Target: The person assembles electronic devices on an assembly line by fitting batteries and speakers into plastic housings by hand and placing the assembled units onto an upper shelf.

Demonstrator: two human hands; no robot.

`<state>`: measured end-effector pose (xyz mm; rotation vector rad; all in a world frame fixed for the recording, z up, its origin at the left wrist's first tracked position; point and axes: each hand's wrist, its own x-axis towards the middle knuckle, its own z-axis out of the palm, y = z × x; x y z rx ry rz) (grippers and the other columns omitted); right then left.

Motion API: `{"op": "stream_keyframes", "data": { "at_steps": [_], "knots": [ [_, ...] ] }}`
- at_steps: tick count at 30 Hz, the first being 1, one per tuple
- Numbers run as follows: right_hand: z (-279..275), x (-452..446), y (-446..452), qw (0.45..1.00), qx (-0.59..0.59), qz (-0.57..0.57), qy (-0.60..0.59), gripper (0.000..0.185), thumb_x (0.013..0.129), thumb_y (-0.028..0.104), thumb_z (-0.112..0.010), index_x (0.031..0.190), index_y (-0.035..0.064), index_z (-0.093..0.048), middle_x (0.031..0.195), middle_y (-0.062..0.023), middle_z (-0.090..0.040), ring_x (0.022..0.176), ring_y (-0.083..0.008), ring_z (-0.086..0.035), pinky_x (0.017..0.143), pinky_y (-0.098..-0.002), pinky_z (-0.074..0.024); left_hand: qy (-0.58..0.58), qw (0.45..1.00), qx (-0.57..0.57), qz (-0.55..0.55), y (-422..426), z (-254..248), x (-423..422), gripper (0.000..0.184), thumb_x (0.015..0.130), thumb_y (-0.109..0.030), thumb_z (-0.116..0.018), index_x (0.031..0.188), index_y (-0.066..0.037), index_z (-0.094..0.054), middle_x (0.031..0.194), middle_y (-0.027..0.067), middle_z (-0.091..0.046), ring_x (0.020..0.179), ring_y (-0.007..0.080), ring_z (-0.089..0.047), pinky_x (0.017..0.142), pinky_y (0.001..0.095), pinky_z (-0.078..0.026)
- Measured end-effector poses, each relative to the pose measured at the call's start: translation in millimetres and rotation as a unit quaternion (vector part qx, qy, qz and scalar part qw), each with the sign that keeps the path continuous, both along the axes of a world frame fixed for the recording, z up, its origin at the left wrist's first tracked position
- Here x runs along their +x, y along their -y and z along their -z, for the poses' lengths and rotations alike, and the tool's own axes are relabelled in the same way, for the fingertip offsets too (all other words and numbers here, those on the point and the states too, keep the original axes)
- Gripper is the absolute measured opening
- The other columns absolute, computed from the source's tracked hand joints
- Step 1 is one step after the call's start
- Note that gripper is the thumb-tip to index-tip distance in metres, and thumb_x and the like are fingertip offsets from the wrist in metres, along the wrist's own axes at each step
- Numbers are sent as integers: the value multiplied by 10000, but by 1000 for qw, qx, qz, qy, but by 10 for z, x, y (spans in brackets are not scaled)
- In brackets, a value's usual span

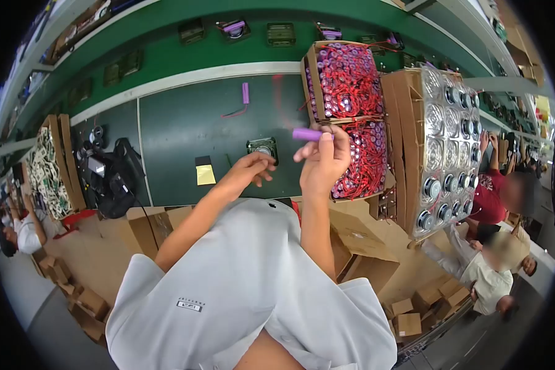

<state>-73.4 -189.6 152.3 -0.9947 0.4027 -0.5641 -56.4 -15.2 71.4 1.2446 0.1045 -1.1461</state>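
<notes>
My right hand [324, 163] is raised beside the boxes, its thumb and fingers pinched on a purple cylindrical battery [306, 134] that points left. A small dark-green plastic case [253, 145] with a round speaker [264, 150] in it lies on the green bench in front of me. My left hand [250, 171] is at the near edge of that case, fingers loosely bent and apart. Whether its fingertips touch the case I cannot tell. Farther back lies another purple battery [245, 93] with a thin red wire.
Two cardboard boxes [311, 83] of red-wired purple batteries stand right, beside clear trays [433, 120] holding speakers. Left are a yellow notepad [205, 174], a black bag [114, 179] and a box of white-wired parts [45, 172]. Green cases [281, 34] line the conveyor; other people work nearby.
</notes>
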Motion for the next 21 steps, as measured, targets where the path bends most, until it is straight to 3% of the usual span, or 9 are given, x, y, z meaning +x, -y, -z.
{"op": "stream_keyframes", "data": {
  "at_steps": [1, 4, 7, 10, 14, 16, 19, 20, 21],
  "knots": [
    [80, -49, 22, 990, 133, -31, 38, 108, 974, 41, -561, 1039, -30, -609, 928, -155, -664, 612, -150, -620, 510, -293, -528, 0, 998, -57, -38, 39, -70, -5, 285, 1016, -164, -500, 1253, -11, -532, 1143, 102, -624, 940, 176, -633, 717, 289, -491],
    [664, -276, -124, 975, 67, -145, -154, 146, 971, 63, -589, 1047, -55, -627, 784, -101, -644, 606, -149, -612, 546, -280, -514, -7, 973, -169, -155, 94, -119, -124, 314, 1036, -182, -484, 1298, -11, -477, 1107, 116, -637, 911, 194, -644, 712, 313, -507],
    [1066, -553, -256, 978, -1, -126, -165, 173, 932, 30, -636, 1065, -80, -622, 903, -123, -654, 676, -167, -666, 581, -287, -553, -8, 983, -73, -166, 10, 113, -300, 282, 1024, -152, -490, 1254, 10, -507, 1012, 108, -649, 842, 186, -655, 698, 303, -514],
    [1229, -676, -236, 938, -103, -233, -236, 126, 912, 11, -651, 995, -83, -632, 960, -131, -657, 703, -173, -685, 594, -303, -573, 13, 986, 39, -160, -126, 427, -467, 239, 1008, -154, -554, 1159, 31, -543, 933, 103, -653, 759, 166, -652, 637, 284, -521],
    [1338, -642, -167, 934, -56, -230, -269, 90, 889, 6, -676, 844, -62, -637, 970, -110, -672, 693, -156, -679, 577, -281, -553, 41, 972, 91, -212, -114, 479, -432, 173, 985, -133, -598, 1032, 34, -595, 874, 105, -645, 722, 162, -650, 635, 275, -533],
    [1456, -561, -105, 925, -184, -207, -261, 100, 864, 22, -705, 848, -57, -646, 977, -119, -670, 677, -148, -671, 583, -273, -533, 52, 966, 113, -228, -25, 476, -350, 172, 960, -138, -633, 976, 33, -613, 858, 107, -636, 693, 164, -649, 640, 283, -528],
    [1540, -406, -71, 894, -340, -145, -254, 146, 776, 82, -779, 818, -17, -681, 949, -118, -645, 666, -176, -628, 623, -318, -495, 200, 928, 265, -171, 85, 624, -231, 199, 920, -156, -685, 955, 26, -611, 859, 99, -624, 718, 159, -632, 666, 301, -517],
    [1594, -351, -59, 883, -350, -149, -275, 152, 770, 91, -786, 808, -13, -682, 967, -120, -642, 687, -186, -627, 644, -322, -498, 343, 864, 331, -164, 101, 795, -223, 242, 866, -182, -744, 918, 13, -610, 855, 94, -617, 744, 165, -609, 699, 324, -505],
    [1688, -311, -47, 871, -361, -153, -296, 158, 763, 100, -793, 799, -9, -683, 984, -121, -640, 709, -196, -625, 664, -327, -500, 318, 867, 338, -180, 123, 911, -209, 259, 871, -191, -745, 944, 14, -605, 868, 96, -619, 751, 161, -602, 695, 318, -501]
  ]
}}
